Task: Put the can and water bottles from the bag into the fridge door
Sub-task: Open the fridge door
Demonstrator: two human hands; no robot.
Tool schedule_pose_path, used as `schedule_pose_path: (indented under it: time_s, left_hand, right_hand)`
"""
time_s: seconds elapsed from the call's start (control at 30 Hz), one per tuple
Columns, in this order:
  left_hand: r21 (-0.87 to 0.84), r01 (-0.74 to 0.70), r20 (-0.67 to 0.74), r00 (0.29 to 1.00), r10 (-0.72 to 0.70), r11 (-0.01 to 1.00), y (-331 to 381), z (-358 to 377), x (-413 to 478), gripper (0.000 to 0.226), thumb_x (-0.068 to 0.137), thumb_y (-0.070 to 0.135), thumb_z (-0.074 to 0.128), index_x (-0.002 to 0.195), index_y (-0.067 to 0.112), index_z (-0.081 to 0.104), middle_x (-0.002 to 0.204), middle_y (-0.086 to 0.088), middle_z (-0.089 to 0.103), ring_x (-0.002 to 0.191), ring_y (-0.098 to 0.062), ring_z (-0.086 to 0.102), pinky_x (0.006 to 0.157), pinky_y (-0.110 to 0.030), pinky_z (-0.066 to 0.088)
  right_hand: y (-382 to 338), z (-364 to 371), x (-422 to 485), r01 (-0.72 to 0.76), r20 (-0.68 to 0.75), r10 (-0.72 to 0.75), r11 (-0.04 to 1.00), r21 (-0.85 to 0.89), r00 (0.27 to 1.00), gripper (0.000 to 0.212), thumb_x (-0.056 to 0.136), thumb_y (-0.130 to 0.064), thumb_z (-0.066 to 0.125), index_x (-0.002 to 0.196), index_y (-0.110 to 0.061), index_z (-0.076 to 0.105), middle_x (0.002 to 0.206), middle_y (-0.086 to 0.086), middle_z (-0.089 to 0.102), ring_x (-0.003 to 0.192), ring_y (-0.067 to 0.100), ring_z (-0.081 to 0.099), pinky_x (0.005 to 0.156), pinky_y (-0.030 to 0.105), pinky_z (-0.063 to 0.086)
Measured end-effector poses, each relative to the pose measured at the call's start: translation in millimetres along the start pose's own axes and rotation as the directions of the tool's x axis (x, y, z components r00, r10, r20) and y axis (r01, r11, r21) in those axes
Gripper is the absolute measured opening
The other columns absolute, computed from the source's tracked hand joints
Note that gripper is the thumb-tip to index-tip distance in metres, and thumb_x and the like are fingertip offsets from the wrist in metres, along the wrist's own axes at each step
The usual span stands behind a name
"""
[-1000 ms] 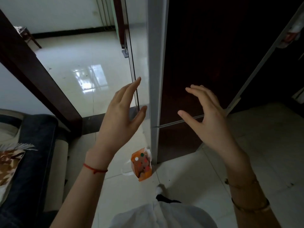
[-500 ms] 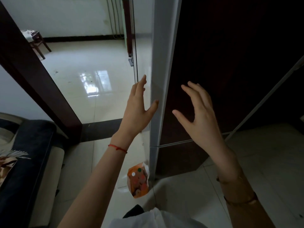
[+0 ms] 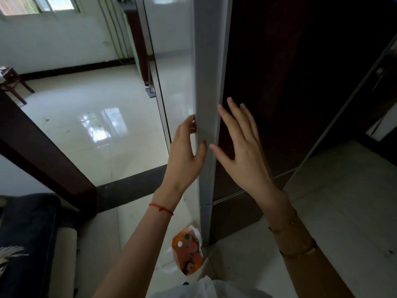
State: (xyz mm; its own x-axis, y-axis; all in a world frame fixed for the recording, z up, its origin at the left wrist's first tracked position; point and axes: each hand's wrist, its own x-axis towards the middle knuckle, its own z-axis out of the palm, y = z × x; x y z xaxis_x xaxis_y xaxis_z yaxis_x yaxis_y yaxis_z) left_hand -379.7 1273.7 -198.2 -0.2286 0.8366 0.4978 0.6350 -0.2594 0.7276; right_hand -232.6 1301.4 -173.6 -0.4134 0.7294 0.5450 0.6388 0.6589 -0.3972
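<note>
A tall fridge stands before me, with a dark glossy door front [image 3: 279, 82] and a grey side edge [image 3: 209, 72]. My left hand [image 3: 184, 151] is on that grey edge, fingertips hooked round its left side and thumb pressed on its face. My right hand [image 3: 240, 151] hovers spread over the dark door front, holding nothing. An orange plastic bag [image 3: 188, 252] with coloured dots sits on the floor at the fridge's foot, below my left forearm. No can or bottle shows; the bag's contents are hidden.
A dark sofa [image 3: 28, 233] lies at lower left, beside a dark wooden door frame [image 3: 43, 155]. Beyond a dark threshold strip [image 3: 133, 183] is a shiny tiled room with a wooden stool [image 3: 10, 80]. Pale floor tiles [image 3: 343, 201] lie to the fridge's right.
Both hands have moved forward to the fridge. My left hand has gone from open in the air to holding the grey door edge; my right hand is closer to the dark front.
</note>
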Motion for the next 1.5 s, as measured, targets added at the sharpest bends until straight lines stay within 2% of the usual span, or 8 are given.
schedule_pose_path:
  time_s: [0.27, 0.47, 0.6, 0.77, 0.97, 1.2, 1.3, 1.5]
  left_hand:
    - [-0.029, -0.055, 0.019, 0.998, 0.056, 0.998, -5.5, -4.2, 2.7, 0.050, 0.097, 0.017, 0.054, 0.144, 0.009, 0.038, 0.138, -0.006, 0.053, 0.121, -0.009, 0.053, 0.103, -0.013, 0.042]
    - [-0.037, -0.069, 0.058, 0.996, 0.071, 0.997, -9.0, -5.1, 0.9, 0.053, 0.098, 0.016, 0.049, 0.148, 0.010, 0.034, 0.141, -0.007, 0.049, 0.127, -0.012, 0.050, 0.103, -0.004, 0.034]
    - [-0.044, -0.077, 0.082, 0.993, 0.080, 0.996, -10.3, -6.7, 0.8, 0.054, 0.098, 0.016, 0.049, 0.149, 0.011, 0.032, 0.140, -0.008, 0.049, 0.128, -0.014, 0.050, 0.106, -0.012, 0.037]
    - [-0.045, -0.066, 0.103, 0.992, 0.070, 0.997, -13.3, -7.2, 0.4, 0.058, 0.098, 0.015, 0.051, 0.151, 0.011, 0.030, 0.142, -0.010, 0.048, 0.129, -0.015, 0.049, 0.097, 0.006, 0.028]
    - [-0.089, -0.071, 0.120, 0.989, 0.082, 0.993, -2.6, -11.5, -12.0, 0.056, 0.096, 0.011, 0.053, 0.148, 0.011, 0.034, 0.137, -0.008, 0.050, 0.125, -0.011, 0.049, 0.096, 0.006, 0.029]
    - [-0.162, -0.164, 0.169, 0.967, 0.191, 0.973, 27.5, -13.8, -47.2, 0.040, 0.096, 0.018, 0.044, 0.137, 0.016, 0.047, 0.116, -0.001, 0.060, 0.103, -0.001, 0.056, 0.090, -0.011, 0.045]
    - [-0.189, -0.250, 0.163, 0.946, 0.282, 0.949, 36.3, -11.0, -55.2, 0.040, 0.096, 0.015, 0.046, 0.136, 0.014, 0.049, 0.115, 0.000, 0.060, 0.107, -0.007, 0.057, 0.094, -0.029, 0.049]
    - [-0.204, -0.391, 0.158, 0.892, 0.425, 0.897, 48.9, 2.9, -64.9, 0.045, 0.093, 0.002, 0.052, 0.137, 0.008, 0.049, 0.136, -0.008, 0.050, 0.125, -0.017, 0.049, 0.104, -0.039, 0.045]
  right_hand:
    - [-10.6, 3.9, -11.1, -0.083, -0.095, 0.082, 0.997, -0.003, 0.992, 0.072, 0.091, -0.041, 0.054, 0.151, -0.018, 0.022, 0.161, 0.002, 0.014, 0.150, 0.020, 0.007, 0.122, 0.039, 0.017]
    - [-19.2, 4.0, -20.5, -0.150, -0.122, 0.152, 0.988, 0.031, 0.981, 0.074, 0.091, -0.045, 0.051, 0.152, -0.018, 0.020, 0.161, 0.000, 0.012, 0.150, 0.020, 0.008, 0.121, 0.043, 0.020]
    - [-21.9, 5.1, -26.3, -0.161, -0.144, 0.161, 0.987, 0.017, 0.976, 0.071, 0.091, -0.046, 0.048, 0.152, -0.018, 0.022, 0.161, 0.001, 0.014, 0.149, 0.021, 0.011, 0.120, 0.039, 0.020]
    - [-24.8, 5.7, -29.8, -0.187, -0.163, 0.185, 0.982, 0.003, 0.969, 0.070, 0.092, -0.045, 0.048, 0.151, -0.017, 0.023, 0.161, 0.002, 0.015, 0.149, 0.021, 0.012, 0.120, 0.037, 0.020]
    - [-28.5, 8.1, -35.0, -0.183, -0.185, 0.178, 0.983, -0.009, 0.967, 0.069, 0.093, -0.040, 0.053, 0.151, -0.015, 0.024, 0.160, 0.002, 0.017, 0.148, 0.022, 0.014, 0.120, 0.042, 0.023]
    - [-37.5, -1.6, -62.1, -0.185, -0.338, 0.189, 0.982, 0.043, 0.922, 0.073, 0.089, -0.035, 0.061, 0.148, -0.006, 0.030, 0.156, 0.011, 0.024, 0.144, 0.021, 0.024, 0.118, 0.033, 0.028]
    - [-35.6, -7.2, -83.3, -0.199, -0.413, 0.195, 0.979, 0.035, 0.889, 0.077, 0.086, -0.036, 0.065, 0.146, -0.001, 0.031, 0.153, 0.015, 0.027, 0.142, 0.024, 0.029, 0.114, 0.043, 0.035]
    - [-27.7, -30.8, -110.5, -0.299, -0.530, 0.192, 0.946, -0.123, 0.826, 0.076, 0.085, -0.036, 0.069, 0.144, -0.004, 0.032, 0.150, 0.017, 0.031, 0.139, 0.026, 0.034, 0.112, 0.042, 0.038]
